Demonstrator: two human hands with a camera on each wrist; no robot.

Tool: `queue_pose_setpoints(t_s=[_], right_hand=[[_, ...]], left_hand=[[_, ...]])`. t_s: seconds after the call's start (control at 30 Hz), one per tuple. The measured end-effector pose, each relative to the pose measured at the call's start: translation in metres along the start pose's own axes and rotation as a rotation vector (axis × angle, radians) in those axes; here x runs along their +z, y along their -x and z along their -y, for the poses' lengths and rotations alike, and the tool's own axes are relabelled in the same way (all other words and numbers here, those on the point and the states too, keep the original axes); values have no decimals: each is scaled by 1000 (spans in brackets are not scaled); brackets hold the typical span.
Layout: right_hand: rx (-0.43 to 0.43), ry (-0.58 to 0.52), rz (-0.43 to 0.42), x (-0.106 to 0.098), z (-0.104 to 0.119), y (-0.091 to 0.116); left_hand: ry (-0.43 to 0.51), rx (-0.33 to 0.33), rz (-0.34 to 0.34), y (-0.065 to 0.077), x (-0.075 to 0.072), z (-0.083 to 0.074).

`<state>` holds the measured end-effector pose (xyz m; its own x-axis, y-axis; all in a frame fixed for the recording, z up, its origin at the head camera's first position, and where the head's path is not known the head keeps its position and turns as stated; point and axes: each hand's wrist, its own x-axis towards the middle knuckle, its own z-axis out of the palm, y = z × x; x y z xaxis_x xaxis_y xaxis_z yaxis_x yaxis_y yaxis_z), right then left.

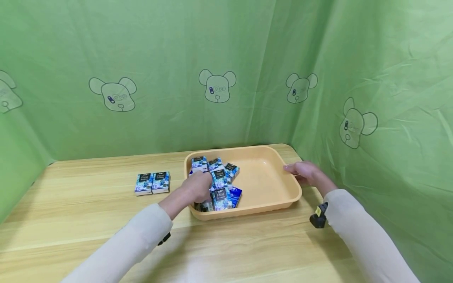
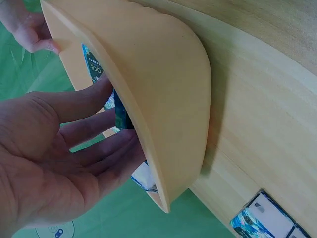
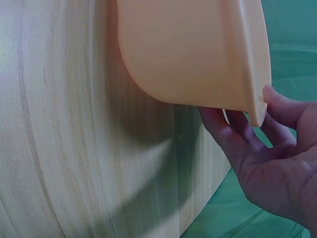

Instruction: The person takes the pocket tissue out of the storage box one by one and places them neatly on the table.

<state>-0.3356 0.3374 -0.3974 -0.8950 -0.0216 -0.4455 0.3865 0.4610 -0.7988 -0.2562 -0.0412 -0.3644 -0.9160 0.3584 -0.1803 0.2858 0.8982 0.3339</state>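
An orange-yellow plastic tray (image 1: 265, 188) stands on the table, with several blue tissue packs (image 1: 223, 198) lying loosely in its left part. My left hand (image 1: 198, 186) reaches over the tray's left side. In the left wrist view its thumb and fingers (image 2: 84, 126) pinch a dark-sided tissue pack (image 2: 121, 113) just inside the rim; most of that pack is hidden. At the tray's right end my right hand (image 1: 305, 172) holds the rim. The right wrist view has the thumb on top of the rim (image 3: 255, 99) and the fingers (image 3: 237, 141) beneath it.
Two tissue packs (image 1: 152, 183) lie side by side on the wooden table (image 1: 88, 208), left of the tray. Green curtains (image 1: 170, 118) with bear-head prints hang behind the table and at both sides, close to the right hand.
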Motion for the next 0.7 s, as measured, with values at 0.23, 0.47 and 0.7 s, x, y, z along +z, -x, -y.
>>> queue_pose_setpoints(t_s=[0.23, 0.47, 0.7], right_hand=[[-4, 14, 0, 0, 0, 1], [-5, 15, 8, -1, 1, 1], [-4, 19, 5, -1, 1, 1]], left_hand=[[-18, -12, 13, 2, -3, -1], [-11, -18, 15, 4, -6, 0], [0, 4, 25, 6, -8, -1]])
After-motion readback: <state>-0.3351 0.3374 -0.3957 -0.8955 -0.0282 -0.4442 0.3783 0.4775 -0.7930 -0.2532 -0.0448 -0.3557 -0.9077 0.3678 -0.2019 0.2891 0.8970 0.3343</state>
